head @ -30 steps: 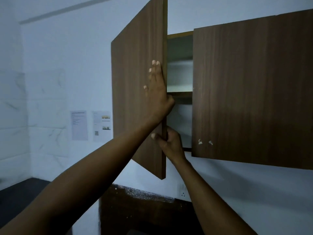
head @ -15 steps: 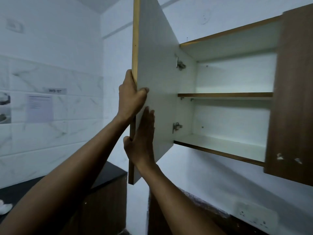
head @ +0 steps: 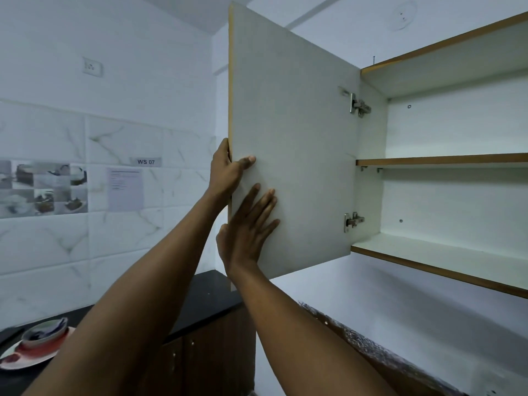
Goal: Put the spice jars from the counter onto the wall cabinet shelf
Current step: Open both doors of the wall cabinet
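The wall cabinet stands open, its left door swung wide with the pale inner face toward me. My left hand grips the door's free edge, thumb on the inner face. My right hand lies flat on the inner face just below, fingers spread. Inside, the white middle shelf and bottom shelf hold nothing. No spice jars are in view.
A black counter over brown base cabinets runs below left, with a bowl on a plate at its near end. Marble wall tiles carry papers and a "WS 07" label. A speckled counter edge runs under the cabinet.
The left door has swung from half open to wide open. My left hand went from flat on its front to gripping its edge; my right hand went from the edge to flat on the inner face.
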A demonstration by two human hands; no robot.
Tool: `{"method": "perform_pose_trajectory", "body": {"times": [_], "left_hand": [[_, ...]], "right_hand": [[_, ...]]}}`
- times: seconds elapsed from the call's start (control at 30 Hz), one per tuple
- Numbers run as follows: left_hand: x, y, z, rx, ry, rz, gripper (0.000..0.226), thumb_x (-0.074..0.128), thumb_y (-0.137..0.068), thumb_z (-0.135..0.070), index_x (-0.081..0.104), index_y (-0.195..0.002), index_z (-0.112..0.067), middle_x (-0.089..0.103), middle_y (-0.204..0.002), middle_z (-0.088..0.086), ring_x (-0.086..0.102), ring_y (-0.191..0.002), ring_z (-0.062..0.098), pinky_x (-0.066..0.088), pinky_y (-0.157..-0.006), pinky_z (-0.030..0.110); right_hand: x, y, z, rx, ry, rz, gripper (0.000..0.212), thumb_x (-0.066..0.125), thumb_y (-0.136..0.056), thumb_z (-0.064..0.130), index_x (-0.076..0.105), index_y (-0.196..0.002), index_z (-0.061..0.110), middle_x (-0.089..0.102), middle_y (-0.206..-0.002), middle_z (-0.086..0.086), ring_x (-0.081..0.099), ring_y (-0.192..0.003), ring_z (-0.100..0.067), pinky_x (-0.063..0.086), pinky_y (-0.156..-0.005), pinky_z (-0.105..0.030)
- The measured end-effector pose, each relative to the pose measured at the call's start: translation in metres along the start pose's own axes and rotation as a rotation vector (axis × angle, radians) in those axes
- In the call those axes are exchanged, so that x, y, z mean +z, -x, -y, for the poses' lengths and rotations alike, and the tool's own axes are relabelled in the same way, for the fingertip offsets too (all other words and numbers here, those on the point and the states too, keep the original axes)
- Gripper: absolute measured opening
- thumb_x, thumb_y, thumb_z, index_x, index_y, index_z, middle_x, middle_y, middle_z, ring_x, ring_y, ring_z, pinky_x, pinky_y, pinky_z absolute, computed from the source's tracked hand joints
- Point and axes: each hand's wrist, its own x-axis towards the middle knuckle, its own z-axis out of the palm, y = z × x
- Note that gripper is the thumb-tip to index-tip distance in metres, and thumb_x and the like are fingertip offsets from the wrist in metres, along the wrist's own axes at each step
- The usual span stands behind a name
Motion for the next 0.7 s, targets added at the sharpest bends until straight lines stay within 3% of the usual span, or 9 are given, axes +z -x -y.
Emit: {"method": "perform_pose_trajectory", "body": {"times": [0.2, 0.3, 0.43, 0.5, 0.53, 0.6, 0.7], "left_hand": [[-0.007, -0.004, 0.005, -0.004, 0.026, 0.042, 0.049, 0.077, -0.081, -0.025, 0.060, -0.126, -0.017, 0.073, -0.122, 0.000, 0.073, -0.110, 0.023, 0.062, -0.096, 0.050], [-0.007, -0.005, 0.004, -0.039, 0.038, 0.055, 0.050, 0.077, -0.083, -0.023, 0.059, -0.128, -0.014, 0.072, -0.123, 0.003, 0.072, -0.110, 0.025, 0.062, -0.096, 0.051], [0.000, 0.000, -0.005, -0.040, -0.030, -0.083, 0.054, 0.078, -0.075, -0.020, 0.057, -0.125, -0.019, 0.070, -0.113, -0.008, 0.071, -0.110, 0.022, 0.060, -0.094, 0.036], [0.013, 0.009, -0.015, 0.074, -0.176, -0.230, 0.076, 0.070, -0.071, -0.016, 0.045, -0.143, -0.019, 0.058, -0.135, -0.005, 0.057, -0.134, 0.025, 0.046, -0.111, 0.034], [0.017, 0.013, -0.022, 0.167, -0.296, -0.322, 0.086, 0.064, -0.069, -0.013, 0.036, -0.151, -0.016, 0.047, -0.151, 0.000, 0.041, -0.149, 0.028, 0.031, -0.126, 0.038], [0.038, 0.024, -0.038, 0.374, -0.429, -0.461, 0.096, 0.054, -0.064, -0.009, 0.029, -0.156, -0.012, 0.027, -0.168, 0.008, 0.014, -0.161, 0.033, 0.004, -0.132, 0.044], [0.088, 0.039, -0.059, 0.592, -0.314, -0.416, 0.086, 0.054, -0.067, -0.006, 0.039, -0.151, -0.013, 0.023, -0.171, 0.011, 0.015, -0.162, 0.033, 0.006, -0.133, 0.049]], "right_hand": [[0.015, -0.003, 0.005, 0.015, 0.017, -0.056, 0.091, 0.048, -0.090, 0.031, 0.000, -0.164, 0.008, -0.003, -0.168, -0.029, 0.007, -0.158, -0.045, 0.024, -0.117, -0.065], [0.014, 0.000, 0.004, -0.021, 0.018, -0.058, 0.100, 0.055, -0.088, 0.038, -0.002, -0.164, 0.009, -0.006, -0.169, -0.027, 0.003, -0.159, -0.043, 0.021, -0.118, -0.066], [0.001, 0.003, -0.010, -0.121, -0.078, -0.035, 0.092, 0.038, -0.096, 0.057, -0.008, -0.165, 0.015, -0.010, -0.171, -0.018, -0.002, -0.161, -0.035, 0.013, -0.120, -0.068], [-0.015, -0.003, -0.025, -0.191, -0.132, -0.038, 0.088, 0.031, -0.099, 0.062, -0.010, -0.164, 0.019, -0.008, -0.173, -0.011, 0.001, -0.161, -0.030, 0.009, -0.122, -0.069], [-0.024, -0.007, -0.030, -0.237, -0.138, -0.048, 0.088, 0.032, -0.098, 0.062, -0.009, -0.164, 0.020, -0.003, -0.173, -0.009, 0.004, -0.161, -0.029, 0.008, -0.123, -0.068], [-0.048, -0.023, -0.053, -0.303, -0.090, -0.085, 0.086, 0.035, -0.098, 0.059, -0.004, -0.164, 0.022, 0.006, -0.173, -0.006, 0.010, -0.161, -0.026, 0.007, -0.124, -0.066], [-0.088, -0.056, -0.104, -0.324, 0.073, -0.184, 0.079, 0.041, -0.098, 0.049, 0.008, -0.164, 0.020, 0.016, -0.171, -0.003, 0.016, -0.160, -0.023, 0.007, -0.125, -0.065]]}}
